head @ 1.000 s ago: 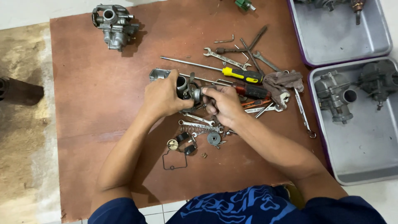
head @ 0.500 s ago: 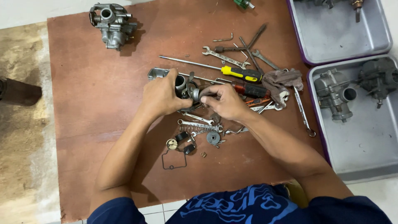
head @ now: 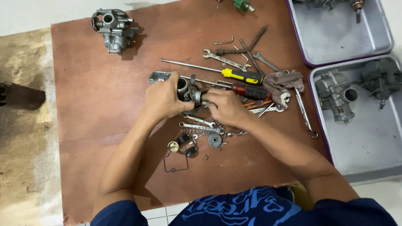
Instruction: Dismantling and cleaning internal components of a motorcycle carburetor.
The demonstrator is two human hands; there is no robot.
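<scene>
Both hands hide most of the carburettor body (head: 187,91) between them.

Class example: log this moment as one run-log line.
left hand: grips carburetor body | right hand: fingers at its side | surface: brown board | nearby: yellow-handled screwdriver

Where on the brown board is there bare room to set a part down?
Bare patches: the board's left side between the carburetor at the far corner and the left hand, and the near edge below the black gasket. Crowded: the tool pile around the yellow-handled screwdriver, beyond the right hand.
</scene>
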